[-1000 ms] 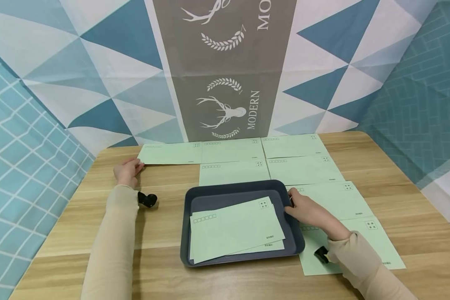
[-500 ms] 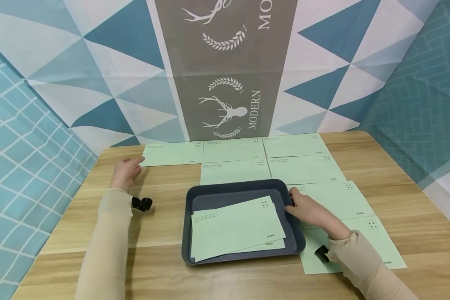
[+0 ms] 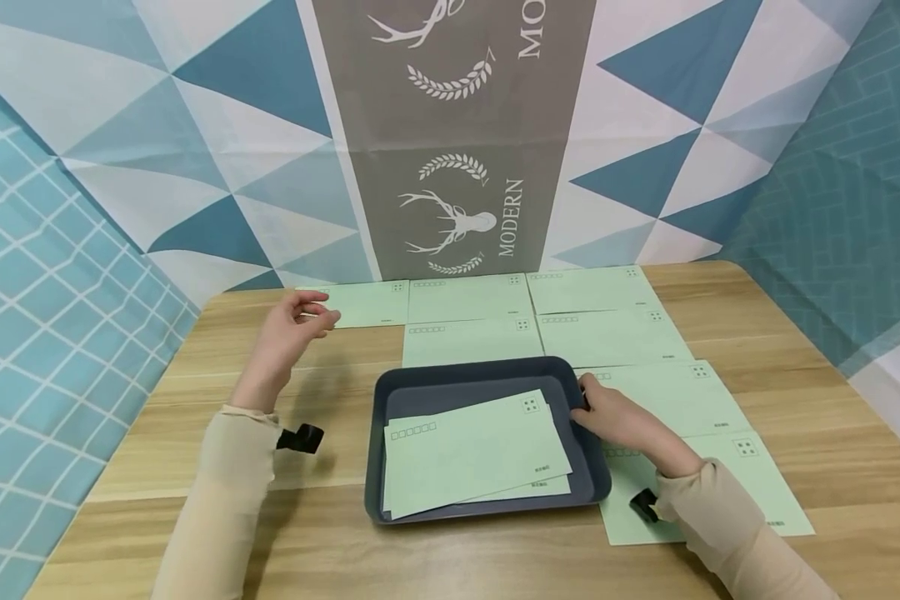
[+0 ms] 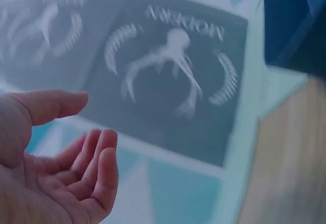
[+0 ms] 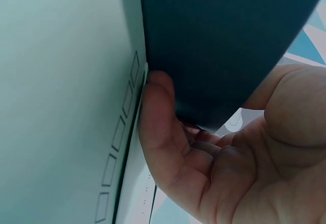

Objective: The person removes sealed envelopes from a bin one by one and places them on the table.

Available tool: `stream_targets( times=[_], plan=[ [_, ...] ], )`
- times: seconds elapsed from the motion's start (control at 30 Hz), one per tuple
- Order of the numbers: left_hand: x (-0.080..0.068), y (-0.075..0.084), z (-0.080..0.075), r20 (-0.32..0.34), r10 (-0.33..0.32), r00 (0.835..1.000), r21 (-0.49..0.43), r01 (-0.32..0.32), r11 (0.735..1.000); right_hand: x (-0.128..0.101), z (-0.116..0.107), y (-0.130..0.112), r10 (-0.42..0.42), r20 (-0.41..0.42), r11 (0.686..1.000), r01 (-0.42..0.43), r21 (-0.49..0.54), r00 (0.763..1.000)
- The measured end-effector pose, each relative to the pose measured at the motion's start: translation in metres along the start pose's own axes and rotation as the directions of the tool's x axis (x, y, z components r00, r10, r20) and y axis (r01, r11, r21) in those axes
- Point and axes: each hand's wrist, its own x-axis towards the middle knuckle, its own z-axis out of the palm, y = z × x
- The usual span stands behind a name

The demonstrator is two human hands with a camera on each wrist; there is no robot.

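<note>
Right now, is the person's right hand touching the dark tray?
Touching. The right wrist view shows the right hand with fingers curled around the edge of the dark tray.

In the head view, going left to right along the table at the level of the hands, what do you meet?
Left hand, raised and empty → dark blue tray holding green envelopes → right hand gripping the tray's right rim → green envelopes laid on the table to the right.

A wooden table [image 3: 795,350] stands before a blue-and-white triangle-patterned backdrop [image 3: 645,125] with a grey deer-print banner [image 3: 450,167].
</note>
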Motion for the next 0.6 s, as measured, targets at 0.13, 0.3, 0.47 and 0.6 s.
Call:
stream_targets(
  times=[0.13,0.3,0.47,0.6],
  plan=[
    [-0.022,0.022,0.011,0.114,0.130,0.985,0.182,-0.149,0.972,-0.002,0.000,-0.002,0.004,0.007,1.000,-0.004,0.003,1.000],
    [-0.052,0.040,0.033,0.396,0.202,0.896,0.506,-0.396,0.766,-0.003,0.001,-0.003,-0.005,0.008,1.000,0.005,0.003,1.000],
    [-0.068,0.047,0.051,0.526,0.141,0.839,0.639,-0.499,0.585,-0.002,0.001,-0.004,-0.007,-0.001,1.000,0.007,-0.007,1.000],
    [-0.073,0.047,0.064,0.574,0.039,0.818,0.652,-0.486,0.582,-0.001,0.002,-0.003,-0.008,0.004,1.000,0.008,-0.018,1.000]
  ],
)
